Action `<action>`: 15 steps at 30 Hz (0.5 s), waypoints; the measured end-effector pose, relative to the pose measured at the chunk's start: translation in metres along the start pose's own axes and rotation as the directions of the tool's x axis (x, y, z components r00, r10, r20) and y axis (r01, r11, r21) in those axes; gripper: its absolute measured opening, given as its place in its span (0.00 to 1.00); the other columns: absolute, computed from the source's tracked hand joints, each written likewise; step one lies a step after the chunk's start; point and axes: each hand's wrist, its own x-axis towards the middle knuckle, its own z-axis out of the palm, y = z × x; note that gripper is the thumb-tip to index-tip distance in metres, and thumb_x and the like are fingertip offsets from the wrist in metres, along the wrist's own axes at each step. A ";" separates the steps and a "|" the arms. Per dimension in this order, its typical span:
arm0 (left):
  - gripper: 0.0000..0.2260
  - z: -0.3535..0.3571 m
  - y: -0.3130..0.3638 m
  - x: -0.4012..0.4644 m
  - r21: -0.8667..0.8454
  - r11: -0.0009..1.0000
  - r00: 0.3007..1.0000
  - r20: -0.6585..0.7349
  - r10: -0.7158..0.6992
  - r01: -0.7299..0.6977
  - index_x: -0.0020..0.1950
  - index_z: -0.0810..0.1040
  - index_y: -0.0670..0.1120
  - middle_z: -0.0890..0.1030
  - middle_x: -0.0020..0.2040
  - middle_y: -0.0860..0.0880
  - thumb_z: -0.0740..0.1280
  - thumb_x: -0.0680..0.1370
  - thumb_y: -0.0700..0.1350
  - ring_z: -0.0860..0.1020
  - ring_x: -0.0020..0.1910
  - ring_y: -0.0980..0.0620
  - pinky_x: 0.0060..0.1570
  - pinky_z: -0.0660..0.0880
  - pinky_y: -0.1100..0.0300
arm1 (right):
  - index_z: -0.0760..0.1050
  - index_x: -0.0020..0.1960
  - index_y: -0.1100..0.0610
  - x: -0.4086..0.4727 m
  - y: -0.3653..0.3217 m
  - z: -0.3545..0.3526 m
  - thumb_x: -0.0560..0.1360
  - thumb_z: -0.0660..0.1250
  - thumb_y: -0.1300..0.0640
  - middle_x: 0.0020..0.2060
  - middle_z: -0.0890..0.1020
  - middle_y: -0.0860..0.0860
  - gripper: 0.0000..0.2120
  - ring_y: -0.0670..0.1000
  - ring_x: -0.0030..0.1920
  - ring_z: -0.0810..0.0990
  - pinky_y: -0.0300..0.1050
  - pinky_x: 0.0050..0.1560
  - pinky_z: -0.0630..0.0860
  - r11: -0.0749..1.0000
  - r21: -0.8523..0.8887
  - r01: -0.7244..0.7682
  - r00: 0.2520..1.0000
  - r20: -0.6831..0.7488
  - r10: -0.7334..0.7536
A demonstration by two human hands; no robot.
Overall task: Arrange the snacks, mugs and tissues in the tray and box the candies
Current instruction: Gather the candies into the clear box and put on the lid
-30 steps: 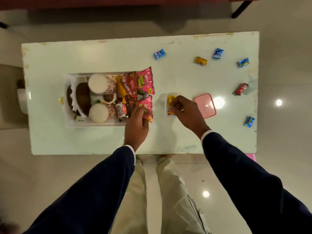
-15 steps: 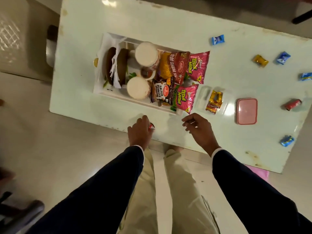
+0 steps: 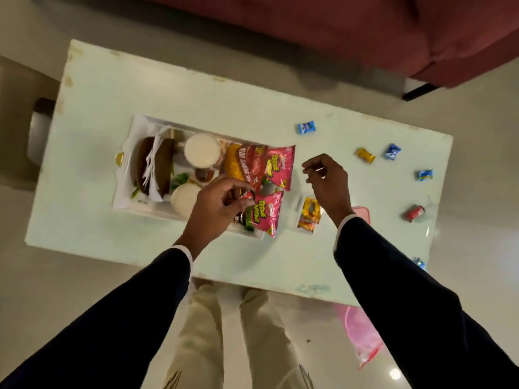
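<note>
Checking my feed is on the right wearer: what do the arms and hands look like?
Both arms wear long dark navy sleeves, each with a thin white shirt cuff showing at the wrist. The left hand and right hand are bare, without gloves. No watch shows. Light beige trousers show below.

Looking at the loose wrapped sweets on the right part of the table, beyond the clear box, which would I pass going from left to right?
Blue candy nearest the tray → yellow candy → second blue candy → red candy → third blue candy. Another blue one at the table's near edge is partly hidden, so I leave it out.
</note>
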 end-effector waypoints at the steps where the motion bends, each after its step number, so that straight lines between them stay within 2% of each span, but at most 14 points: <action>1: 0.11 0.003 0.007 0.013 -0.052 0.999 1.000 -0.017 -0.011 0.010 0.51 0.83 0.61 0.79 0.39 0.56 0.77 0.71 0.51 0.80 0.37 0.50 0.41 0.80 0.48 | 0.79 0.48 0.53 0.014 -0.002 -0.002 0.75 0.62 0.66 0.44 0.84 0.48 0.11 0.47 0.41 0.82 0.41 0.42 0.79 0.998 -0.058 0.022 0.999 -0.025 -0.023; 3: 0.10 0.010 0.019 0.036 -0.145 0.988 0.997 -0.055 -0.055 0.047 0.51 0.83 0.57 0.82 0.40 0.51 0.77 0.72 0.48 0.81 0.39 0.50 0.44 0.82 0.43 | 0.78 0.53 0.53 0.043 -0.004 -0.006 0.79 0.61 0.62 0.48 0.83 0.49 0.09 0.50 0.47 0.82 0.46 0.46 0.78 0.970 -0.231 0.071 0.994 -0.061 -0.087; 5: 0.10 0.016 0.026 0.056 -0.178 0.982 0.993 -0.089 -0.078 0.062 0.53 0.83 0.52 0.83 0.43 0.44 0.77 0.72 0.46 0.83 0.41 0.49 0.43 0.83 0.47 | 0.76 0.60 0.53 0.071 -0.003 -0.008 0.79 0.63 0.60 0.55 0.79 0.51 0.11 0.54 0.55 0.79 0.47 0.50 0.77 0.901 -0.411 0.140 0.984 -0.040 -0.172; 7: 0.10 0.019 0.032 0.070 -0.219 0.974 0.993 -0.094 -0.074 0.051 0.52 0.84 0.52 0.84 0.44 0.46 0.77 0.73 0.44 0.84 0.41 0.49 0.40 0.81 0.56 | 0.71 0.70 0.52 0.094 0.000 -0.005 0.78 0.65 0.62 0.65 0.73 0.54 0.21 0.57 0.62 0.74 0.51 0.56 0.77 0.801 -0.555 0.224 0.973 0.076 -0.219; 9: 0.10 0.023 0.035 0.078 -0.251 0.966 0.996 -0.060 -0.071 0.053 0.52 0.85 0.55 0.86 0.47 0.46 0.76 0.74 0.42 0.85 0.43 0.47 0.39 0.81 0.58 | 0.68 0.73 0.51 0.111 0.002 0.002 0.77 0.65 0.63 0.69 0.69 0.54 0.26 0.59 0.64 0.72 0.55 0.56 0.78 0.718 -0.641 0.269 0.963 0.199 -0.183; 11: 0.13 0.028 0.034 0.078 -0.247 0.967 0.997 -0.026 -0.073 0.064 0.54 0.85 0.55 0.87 0.50 0.47 0.74 0.76 0.38 0.85 0.46 0.47 0.40 0.82 0.57 | 0.71 0.69 0.52 0.118 0.006 0.009 0.77 0.65 0.63 0.65 0.70 0.56 0.22 0.61 0.61 0.72 0.58 0.52 0.79 0.632 -0.703 0.327 0.943 0.287 -0.169; 13: 0.13 0.033 0.032 0.075 -0.256 0.962 0.995 -0.013 -0.097 0.090 0.54 0.84 0.51 0.87 0.50 0.48 0.73 0.76 0.34 0.85 0.47 0.48 0.41 0.83 0.55 | 0.74 0.60 0.55 0.116 0.012 0.012 0.77 0.64 0.65 0.59 0.71 0.58 0.13 0.62 0.55 0.74 0.57 0.45 0.80 0.576 -0.741 0.345 0.938 0.293 -0.184; 15: 0.12 0.037 0.029 0.070 -0.258 0.961 0.994 -0.013 -0.107 0.100 0.54 0.83 0.48 0.86 0.51 0.44 0.73 0.76 0.33 0.85 0.47 0.48 0.42 0.82 0.55 | 0.74 0.55 0.59 0.109 0.022 0.010 0.77 0.62 0.66 0.55 0.72 0.60 0.08 0.63 0.49 0.76 0.56 0.44 0.79 0.621 -0.716 0.319 0.946 0.276 -0.169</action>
